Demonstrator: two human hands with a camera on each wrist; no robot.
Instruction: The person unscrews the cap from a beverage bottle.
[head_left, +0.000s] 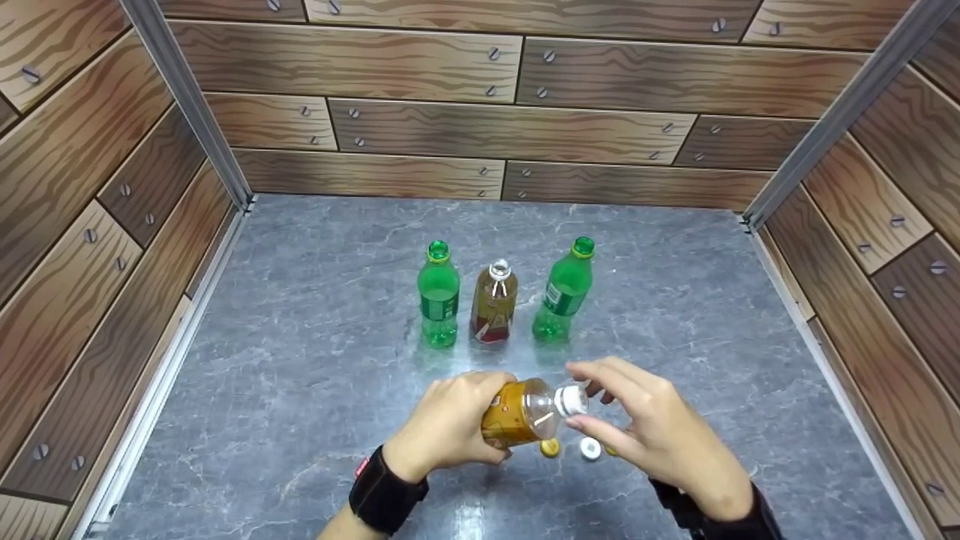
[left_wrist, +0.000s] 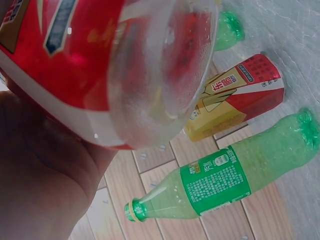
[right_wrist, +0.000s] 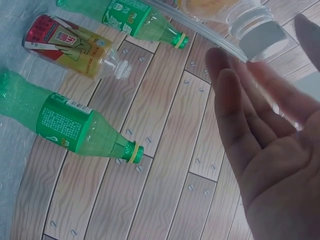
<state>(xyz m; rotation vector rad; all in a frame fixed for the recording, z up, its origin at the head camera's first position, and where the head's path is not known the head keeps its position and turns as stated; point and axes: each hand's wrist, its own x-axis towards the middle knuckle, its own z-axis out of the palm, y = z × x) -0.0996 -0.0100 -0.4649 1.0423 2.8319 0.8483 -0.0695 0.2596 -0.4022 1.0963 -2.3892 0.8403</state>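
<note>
My left hand [head_left: 457,420] grips a clear plastic bottle [head_left: 514,412] with a yellow and red label around its body. The bottle is tipped on its side, its neck pointing right. A white cap [head_left: 573,400] sits on its mouth. Around that cap, my right hand [head_left: 649,420] is spread, thumb below and fingers above. In the right wrist view, a gap shows between the thumb and the white bottle cap [right_wrist: 265,42], with the fingertips [right_wrist: 230,87] close by. The left wrist view shows the bottle's base [left_wrist: 165,75] beside the left palm.
Behind the hands stand two uncapped green bottles [head_left: 439,292] [head_left: 566,289], with an uncapped yellow-and-red-labelled bottle [head_left: 495,304] between them. A yellow cap [head_left: 550,448], a white cap [head_left: 590,448] and a partly hidden yellow cap [head_left: 610,451] lie on the grey table. Wood-patterned walls [head_left: 420,127] enclose it.
</note>
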